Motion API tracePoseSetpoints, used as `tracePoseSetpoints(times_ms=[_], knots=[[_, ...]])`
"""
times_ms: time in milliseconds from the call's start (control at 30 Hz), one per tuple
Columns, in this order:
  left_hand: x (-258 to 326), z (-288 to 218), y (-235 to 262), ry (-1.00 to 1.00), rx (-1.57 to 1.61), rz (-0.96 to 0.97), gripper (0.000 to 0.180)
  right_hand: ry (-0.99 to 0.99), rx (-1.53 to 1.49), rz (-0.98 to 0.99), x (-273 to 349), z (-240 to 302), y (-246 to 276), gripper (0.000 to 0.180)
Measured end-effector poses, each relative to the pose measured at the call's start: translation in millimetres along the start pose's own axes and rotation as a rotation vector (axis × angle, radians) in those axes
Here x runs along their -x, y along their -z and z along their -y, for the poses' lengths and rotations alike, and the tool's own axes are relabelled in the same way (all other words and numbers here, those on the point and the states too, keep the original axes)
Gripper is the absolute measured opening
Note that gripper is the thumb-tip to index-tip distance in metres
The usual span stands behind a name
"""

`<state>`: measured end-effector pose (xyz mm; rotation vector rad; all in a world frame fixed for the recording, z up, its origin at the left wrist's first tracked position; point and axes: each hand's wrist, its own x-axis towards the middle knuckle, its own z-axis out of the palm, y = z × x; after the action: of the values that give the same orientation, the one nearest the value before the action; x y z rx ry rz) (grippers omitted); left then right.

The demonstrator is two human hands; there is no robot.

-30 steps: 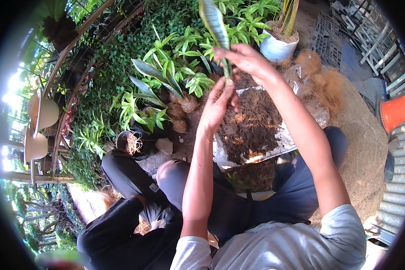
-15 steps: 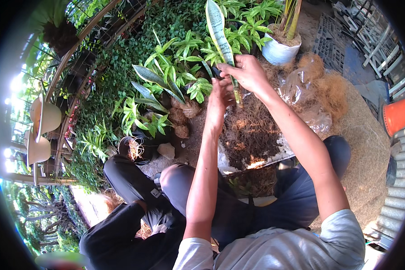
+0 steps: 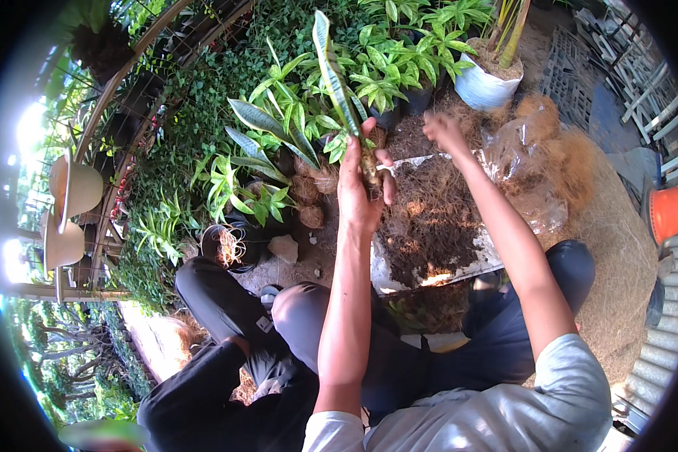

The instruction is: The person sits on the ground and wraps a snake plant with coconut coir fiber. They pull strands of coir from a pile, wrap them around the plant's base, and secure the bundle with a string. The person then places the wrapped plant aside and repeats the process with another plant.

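Note:
My left hand [image 3: 360, 188] is closed round the base of a snake plant [image 3: 331, 79], its tall banded leaves pointing up and its pale lower end at my fingers. My right hand [image 3: 446, 134] is apart from the plant, to its right, above the far edge of the soil. Its fingers look curled together and slightly blurred; whatever they hold, if anything, is hidden. Below both hands a heap of dark soil and root fibre [image 3: 429, 218] lies on a white sheet [image 3: 382, 270].
Potted snake plants [image 3: 256, 120] and fibre-wrapped root balls [image 3: 311, 216] stand at left. A black pot [image 3: 237, 252] holds thin strings. Coconut fibre [image 3: 565, 169] and clear plastic [image 3: 516, 154] lie right, near a white planter [image 3: 486, 87]. Another person's dark-trousered leg [image 3: 211, 301] is beside me.
My right hand has let go of the snake plant and moved away to the right. My left hand now holds it alone, with the leaf tip shifted left and lower.

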<state>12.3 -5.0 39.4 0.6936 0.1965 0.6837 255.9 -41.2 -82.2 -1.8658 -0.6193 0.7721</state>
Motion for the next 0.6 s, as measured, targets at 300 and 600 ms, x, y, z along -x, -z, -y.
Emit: tracePoseSetpoints(times_ms=[300, 600], knots=[[-3.1, 8.5, 19.5, 0.056, 0.125, 0.038, 0.049, 0.027, 0.905, 0.452, 14.6, -149.5, -77.2, 0.121], [-0.5, 4.8, 26.2, 0.037, 0.138, 0.013, 0.053, 0.104, 0.969, 0.429, 34.7, -170.1, -92.1, 0.089]])
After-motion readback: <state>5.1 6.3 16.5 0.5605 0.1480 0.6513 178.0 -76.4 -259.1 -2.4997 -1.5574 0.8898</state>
